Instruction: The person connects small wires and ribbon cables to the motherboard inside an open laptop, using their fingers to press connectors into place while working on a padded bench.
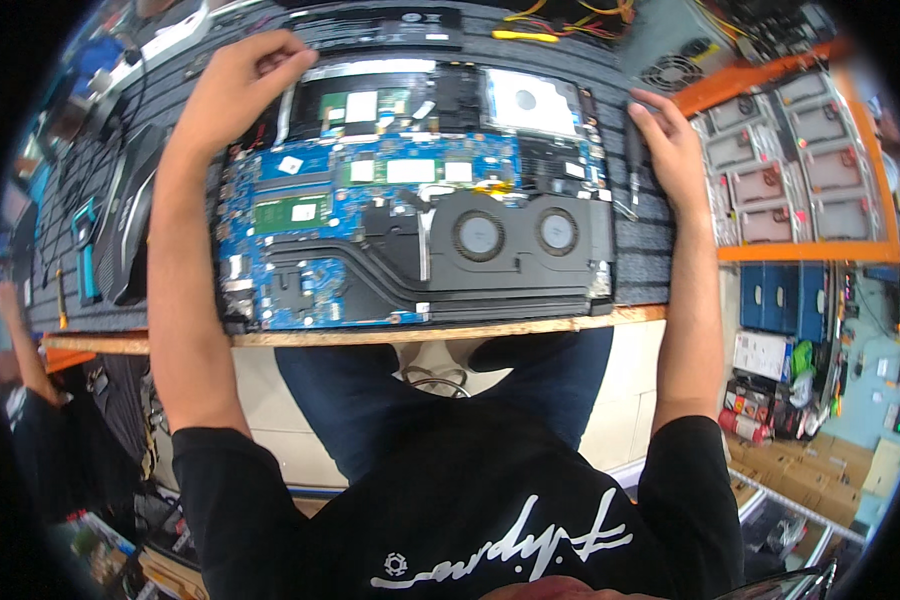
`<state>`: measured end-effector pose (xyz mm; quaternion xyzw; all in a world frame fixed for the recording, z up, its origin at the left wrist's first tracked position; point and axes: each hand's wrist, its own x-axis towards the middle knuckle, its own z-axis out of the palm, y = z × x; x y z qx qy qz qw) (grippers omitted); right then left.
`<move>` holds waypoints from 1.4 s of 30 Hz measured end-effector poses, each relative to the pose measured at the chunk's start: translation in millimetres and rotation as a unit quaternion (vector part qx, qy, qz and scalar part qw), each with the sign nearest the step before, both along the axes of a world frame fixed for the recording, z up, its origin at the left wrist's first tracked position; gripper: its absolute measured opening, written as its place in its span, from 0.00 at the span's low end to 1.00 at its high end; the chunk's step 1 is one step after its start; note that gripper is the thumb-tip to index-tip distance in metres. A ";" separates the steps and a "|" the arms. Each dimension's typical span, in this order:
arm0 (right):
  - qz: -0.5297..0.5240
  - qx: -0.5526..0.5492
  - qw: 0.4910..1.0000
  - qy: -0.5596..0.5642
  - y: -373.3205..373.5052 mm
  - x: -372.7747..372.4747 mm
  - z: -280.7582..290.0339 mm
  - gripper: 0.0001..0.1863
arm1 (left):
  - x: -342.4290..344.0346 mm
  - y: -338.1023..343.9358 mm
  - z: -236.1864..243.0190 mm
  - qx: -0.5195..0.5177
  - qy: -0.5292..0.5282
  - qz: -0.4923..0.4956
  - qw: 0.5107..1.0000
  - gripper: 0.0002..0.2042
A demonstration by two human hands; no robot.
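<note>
An opened laptop base [390, 220] lies on the mat in front of me, its blue circuit board, two round fans and dark heat pipes exposed. My left hand [240, 90] is at its far left corner, fingers curled and the thumb bent in toward them. Whatever those fingers hold, if anything, I cannot make out. To the right of the laptop, my right hand [673, 150] has its fingers apart, close beside the handle of a dark screwdriver [634, 150]. The screwdriver's thin metal shaft points toward me on the mat.
Beyond the laptop lie a black battery [390, 30] and a yellow-handled tool [525, 36]. An orange-framed parts tray [885, 180] stands at the right. A dark ridged cover [130, 220] and a teal tool [85, 250] are on the left. Another person's arm [25, 340] shows far left.
</note>
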<state>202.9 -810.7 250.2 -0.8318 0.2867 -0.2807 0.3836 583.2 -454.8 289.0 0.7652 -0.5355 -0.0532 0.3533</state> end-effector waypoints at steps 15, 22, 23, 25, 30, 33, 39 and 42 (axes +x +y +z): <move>-0.010 -0.022 0.999 0.022 13.1 -1.4 12.6 0.22 | -2.6 -4.3 0.3 0.017 -0.001 0.013 1.000 0.13; -0.007 -0.010 1.000 0.014 16.8 -0.9 15.8 0.22 | -6.9 -3.9 3.7 0.017 0.006 0.028 0.999 0.12; -0.010 -0.008 1.000 0.021 16.6 -1.3 16.0 0.22 | -8.0 -4.1 4.3 0.021 0.004 0.031 0.999 0.12; -0.013 -0.006 1.000 0.028 15.9 -1.8 15.9 0.22 | -11.4 -4.5 6.1 0.023 0.007 0.034 0.999 0.12; -0.012 -0.032 0.999 0.033 13.5 -1.4 13.9 0.22 | -12.0 -4.3 7.8 0.028 0.008 0.035 0.999 0.12; -0.013 -0.034 0.999 0.030 13.5 -1.7 13.3 0.22 | -11.0 -4.7 7.1 0.033 0.008 0.034 0.999 0.11; -0.013 -0.021 0.999 0.032 17.7 -0.2 17.3 0.22 | -3.8 -1.7 1.8 0.015 0.003 0.013 1.000 0.11; -0.016 -0.038 0.998 0.038 15.2 -1.4 15.8 0.22 | -4.2 -2.4 2.2 0.012 0.015 0.009 1.000 0.11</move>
